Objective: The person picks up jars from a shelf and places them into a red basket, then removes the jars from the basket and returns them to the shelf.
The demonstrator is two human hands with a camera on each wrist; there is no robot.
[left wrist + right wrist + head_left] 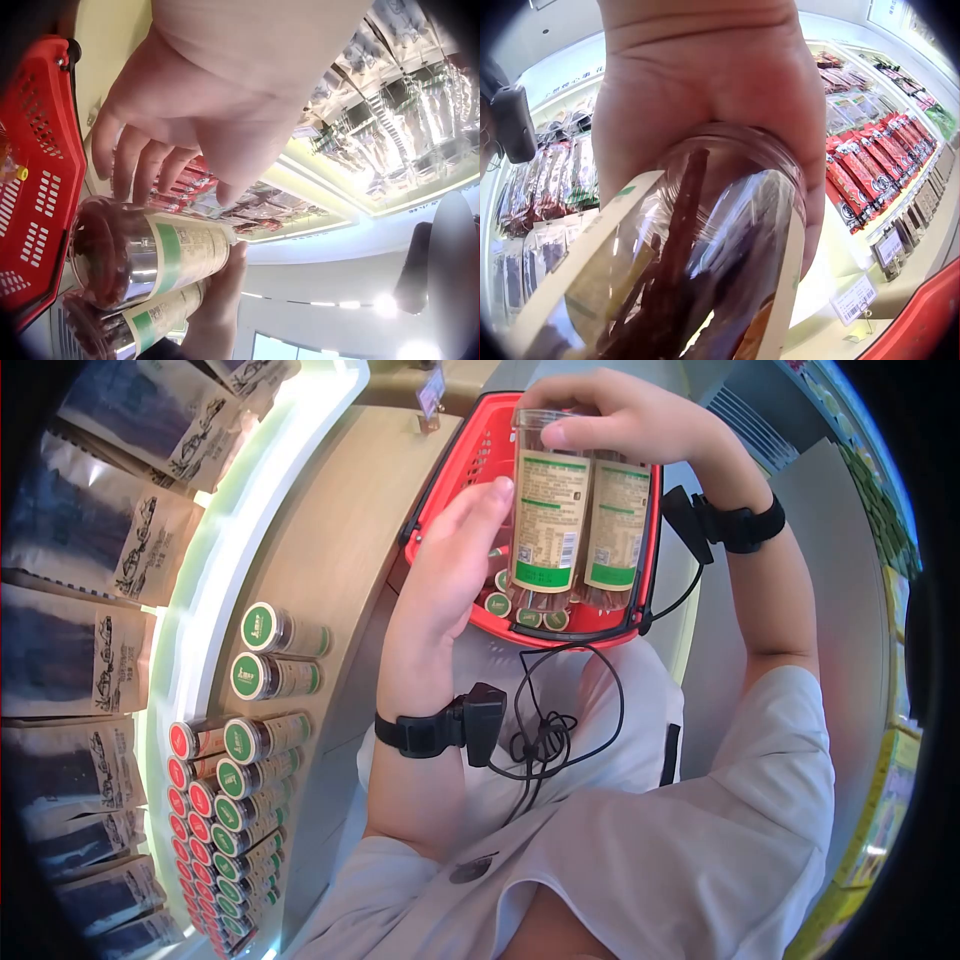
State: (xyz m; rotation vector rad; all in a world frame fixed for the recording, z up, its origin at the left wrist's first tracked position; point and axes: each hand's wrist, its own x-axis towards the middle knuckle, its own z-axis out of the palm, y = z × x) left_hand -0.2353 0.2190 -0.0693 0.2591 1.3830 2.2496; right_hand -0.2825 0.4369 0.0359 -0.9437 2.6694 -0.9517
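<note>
Two clear jars with cream and green labels, a nearer one and a second, stand side by side over a red basket. My right hand grips the nearer jar round its upper end and lies over the second; its hold on that one is partly hidden. Beside the nearer jar, my left hand has its fingers relaxed and holds nothing; contact with the jar cannot be told.
Green-lidded jars and rows of red-lidded jars stand on the wooden counter at the left. Large pouches line the shelf beyond. Smaller green-lidded items lie in the basket. Black cables hang near my lap.
</note>
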